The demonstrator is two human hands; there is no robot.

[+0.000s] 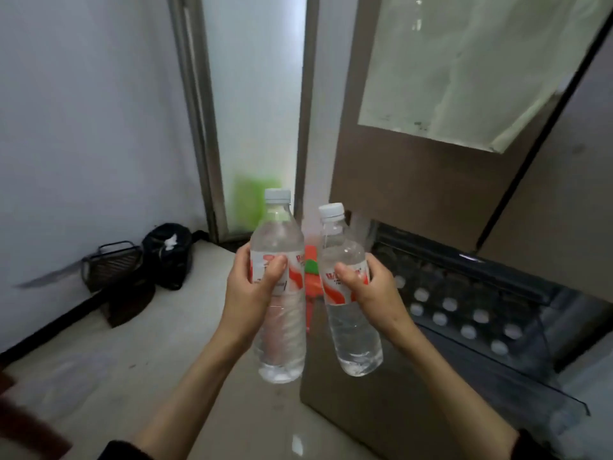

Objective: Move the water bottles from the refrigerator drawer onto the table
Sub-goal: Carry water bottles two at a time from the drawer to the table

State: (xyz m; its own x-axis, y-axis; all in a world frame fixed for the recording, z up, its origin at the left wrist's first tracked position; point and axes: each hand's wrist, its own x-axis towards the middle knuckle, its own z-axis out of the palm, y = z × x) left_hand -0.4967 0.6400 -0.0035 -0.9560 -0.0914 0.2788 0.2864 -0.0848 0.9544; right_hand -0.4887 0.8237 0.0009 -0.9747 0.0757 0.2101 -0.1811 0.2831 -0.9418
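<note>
Left hand gripping upright water bottle at its label, right hand gripping second bottle tilted, open refrigerator drawer of white-capped bottles at right

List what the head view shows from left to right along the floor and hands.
Dark wire basket → black bag → left hand gripping a clear plastic water bottle → right hand gripping another bottle → open refrigerator drawer.
</note>
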